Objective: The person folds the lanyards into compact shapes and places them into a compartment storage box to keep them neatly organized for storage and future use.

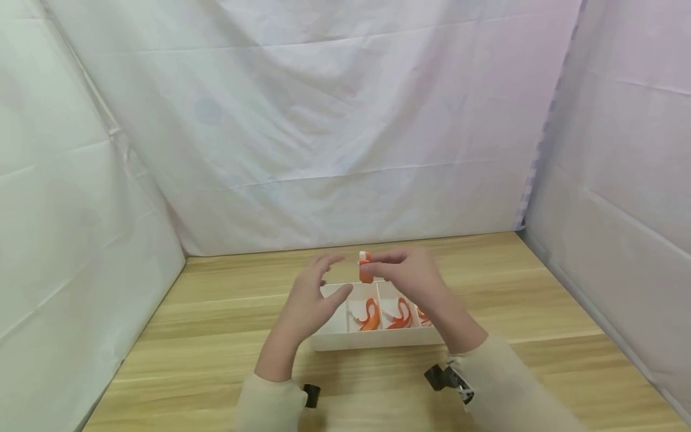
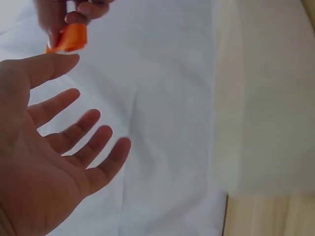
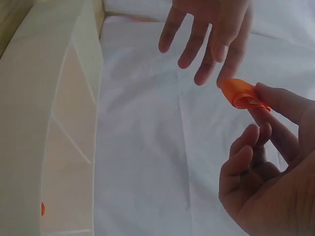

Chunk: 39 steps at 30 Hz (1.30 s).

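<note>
Starting nearest: two cream sleeves at the bottom of the head view, a black wrist strap on each. Just past them, a white divided tray [image 1: 372, 342] sits on the wood table [image 1: 216, 360], with orange ribbon pieces [image 1: 369, 315] lying in its compartments. Both hands hover above the tray's far edge. The right hand [image 1: 412, 276] pinches a small rolled orange ribbon [image 1: 365, 268] between thumb and forefinger, its other fingers loosely curled (right wrist view shows the coil end-on [image 3: 241, 94]). The roll's long axis looks roughly vertical in the head view, with a pale tip on top. The left hand [image 1: 313, 297] holds nothing, fingers spread and relaxed, palm turned toward the roll. The roll lies just right of the left fingertips [image 2: 64, 61], near but apart, so the right hand is the closer one by far. Behind it all hangs a white cloth backdrop [image 1: 324, 120]. No labels or writing readable anywhere.
</note>
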{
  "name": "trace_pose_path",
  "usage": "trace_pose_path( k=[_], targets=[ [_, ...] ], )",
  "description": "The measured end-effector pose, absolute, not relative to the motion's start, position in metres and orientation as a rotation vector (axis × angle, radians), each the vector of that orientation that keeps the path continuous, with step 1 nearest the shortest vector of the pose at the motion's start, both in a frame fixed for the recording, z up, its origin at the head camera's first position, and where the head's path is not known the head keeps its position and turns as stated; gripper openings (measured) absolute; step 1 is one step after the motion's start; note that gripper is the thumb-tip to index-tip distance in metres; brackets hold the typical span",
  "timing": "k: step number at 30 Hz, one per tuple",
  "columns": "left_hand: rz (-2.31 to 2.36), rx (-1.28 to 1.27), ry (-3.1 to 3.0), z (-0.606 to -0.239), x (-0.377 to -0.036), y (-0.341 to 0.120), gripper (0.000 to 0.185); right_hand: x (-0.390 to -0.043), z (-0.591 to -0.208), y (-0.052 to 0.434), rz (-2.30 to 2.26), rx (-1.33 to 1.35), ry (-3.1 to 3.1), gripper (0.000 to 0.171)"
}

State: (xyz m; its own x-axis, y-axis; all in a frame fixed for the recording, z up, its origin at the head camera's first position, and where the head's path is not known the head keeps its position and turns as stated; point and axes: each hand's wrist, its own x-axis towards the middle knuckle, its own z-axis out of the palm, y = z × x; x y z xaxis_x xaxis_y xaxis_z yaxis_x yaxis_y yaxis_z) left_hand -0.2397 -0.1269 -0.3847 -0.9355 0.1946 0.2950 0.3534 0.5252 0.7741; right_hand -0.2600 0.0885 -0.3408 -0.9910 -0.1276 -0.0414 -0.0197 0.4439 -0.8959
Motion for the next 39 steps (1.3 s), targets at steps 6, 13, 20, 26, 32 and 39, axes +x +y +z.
trace_pose_path(
  k=[6, 13, 20, 26, 32, 39],
  targets=[
    [-0.967, -0.326, -2.928, -0.415, -0.241, -0.152, 0.079, -0.280, -0.350, 0.067, -1.350, -0.245, 2.737, 0.021],
    [-0.681, -0.222, -3.167, -0.450, -0.250, -0.169, 0.126, -0.296, -0.369, 0.036, -1.119, -0.301, 2.832, 0.010],
    [-0.685, -0.159, -3.260, -0.470, -0.254, -0.173, 0.127, -0.301, -0.382, 0.010, -0.787, -0.364, 2.874, 0.018],
    [-0.513, -0.154, -3.236, -0.471, -0.254, -0.172, 0.132, -0.304, -0.396, -0.003, -0.679, -0.365, 2.888, 0.034],
    [-0.492, -0.132, -3.256, -0.468, -0.253, -0.172, 0.133, -0.307, -0.414, -0.014, -0.484, -0.422, 2.914, 0.038],
    [-0.531, -0.138, -3.248, -0.468, -0.252, -0.172, 0.132, -0.311, -0.428, -0.026, -0.265, -0.455, 2.940, 0.027]
  ],
)
